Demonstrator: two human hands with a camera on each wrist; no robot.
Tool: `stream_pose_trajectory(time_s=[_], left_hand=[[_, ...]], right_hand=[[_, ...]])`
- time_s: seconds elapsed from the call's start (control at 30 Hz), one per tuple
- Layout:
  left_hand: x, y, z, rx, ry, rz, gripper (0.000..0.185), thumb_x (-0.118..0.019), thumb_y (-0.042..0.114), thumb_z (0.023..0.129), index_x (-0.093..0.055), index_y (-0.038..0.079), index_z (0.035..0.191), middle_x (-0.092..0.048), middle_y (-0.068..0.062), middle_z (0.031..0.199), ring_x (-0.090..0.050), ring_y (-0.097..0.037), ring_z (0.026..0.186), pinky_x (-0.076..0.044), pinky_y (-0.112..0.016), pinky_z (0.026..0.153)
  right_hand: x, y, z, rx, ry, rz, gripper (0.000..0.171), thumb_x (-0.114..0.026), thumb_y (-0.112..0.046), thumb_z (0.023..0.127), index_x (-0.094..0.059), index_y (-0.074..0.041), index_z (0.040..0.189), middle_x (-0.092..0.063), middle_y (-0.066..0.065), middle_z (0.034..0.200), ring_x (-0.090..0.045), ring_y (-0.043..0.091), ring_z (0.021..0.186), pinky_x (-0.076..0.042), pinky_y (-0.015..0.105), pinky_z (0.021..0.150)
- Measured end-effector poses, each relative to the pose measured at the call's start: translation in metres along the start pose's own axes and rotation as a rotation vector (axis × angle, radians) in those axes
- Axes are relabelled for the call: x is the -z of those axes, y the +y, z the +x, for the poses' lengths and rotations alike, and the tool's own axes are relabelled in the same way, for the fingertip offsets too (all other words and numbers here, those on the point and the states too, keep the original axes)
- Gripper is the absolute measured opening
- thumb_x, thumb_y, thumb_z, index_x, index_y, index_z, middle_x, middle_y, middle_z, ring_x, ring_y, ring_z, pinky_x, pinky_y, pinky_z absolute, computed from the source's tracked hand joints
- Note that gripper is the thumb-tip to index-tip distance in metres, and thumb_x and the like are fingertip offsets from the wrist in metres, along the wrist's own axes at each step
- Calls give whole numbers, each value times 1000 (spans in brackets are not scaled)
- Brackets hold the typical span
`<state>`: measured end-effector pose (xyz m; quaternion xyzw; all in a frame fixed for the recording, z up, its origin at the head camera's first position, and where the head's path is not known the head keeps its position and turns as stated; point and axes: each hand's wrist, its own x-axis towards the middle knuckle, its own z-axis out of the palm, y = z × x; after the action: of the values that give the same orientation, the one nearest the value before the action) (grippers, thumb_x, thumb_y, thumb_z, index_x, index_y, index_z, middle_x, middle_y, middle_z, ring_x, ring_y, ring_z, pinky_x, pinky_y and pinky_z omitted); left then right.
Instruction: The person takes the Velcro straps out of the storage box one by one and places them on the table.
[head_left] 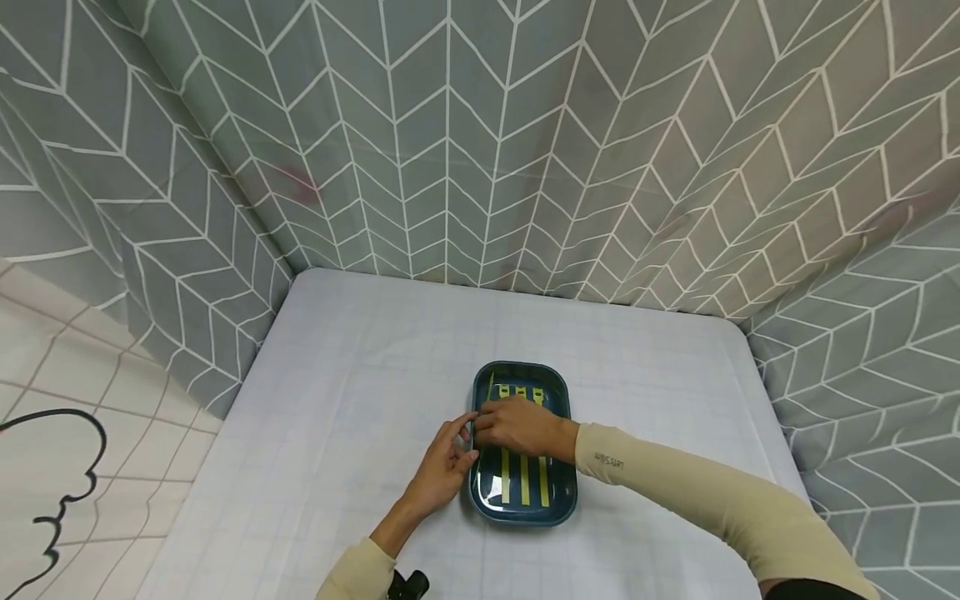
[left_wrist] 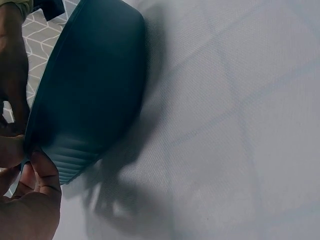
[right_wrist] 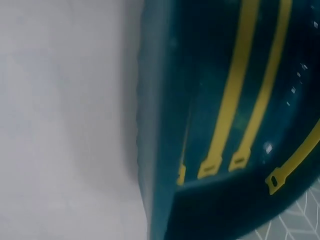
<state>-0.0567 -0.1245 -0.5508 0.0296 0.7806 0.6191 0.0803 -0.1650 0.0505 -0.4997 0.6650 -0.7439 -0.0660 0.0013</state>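
both hands at a teal tray of yellow straps

a deep teal tray [head_left: 522,515] sits on the white surface [head_left: 360,375], right of the middle and toward the near side; three yellow straps [head_left: 524,479] lie side by side on its floor, running near to far, slotted ends at the far side; a fourth yellow strap [right_wrist: 301,153] runs along the left wall; the person's left hand [head_left: 441,468] is at the tray's left rim, fingers bent, though whether they pinch anything cannot be told; the right hand [head_left: 517,425] reaches in from the right, across the straps, its fingertips hidden by the left wall, so their grip cannot be told
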Motion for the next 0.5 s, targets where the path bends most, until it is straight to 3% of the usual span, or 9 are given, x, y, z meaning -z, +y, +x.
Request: stream_pose_trajectory(time_s=[0.3, 0.5], left_hand=[[-3, 2, 0, 16, 0, 7, 57, -59, -4, 96, -43, 13, 149, -45, -12, 116, -52, -7, 68, -43, -19, 60], [-4, 3, -1, 33, -20, 40, 60, -58, -5, 96, -40, 12, 151, -43, -12, 116, -52, -6, 67, -44, -19, 60]], right_hand=[[20, 4, -17, -83, 190, 54, 13, -71, -18, 93, -77, -25, 103, -71, -10, 103, -61, 7, 94, -54, 19, 80], [33, 6, -30, -152, 303, 186, 12, -76, -14, 88, -77, -19, 99, -72, -9, 95, -64, 5, 91, -53, 16, 79]])
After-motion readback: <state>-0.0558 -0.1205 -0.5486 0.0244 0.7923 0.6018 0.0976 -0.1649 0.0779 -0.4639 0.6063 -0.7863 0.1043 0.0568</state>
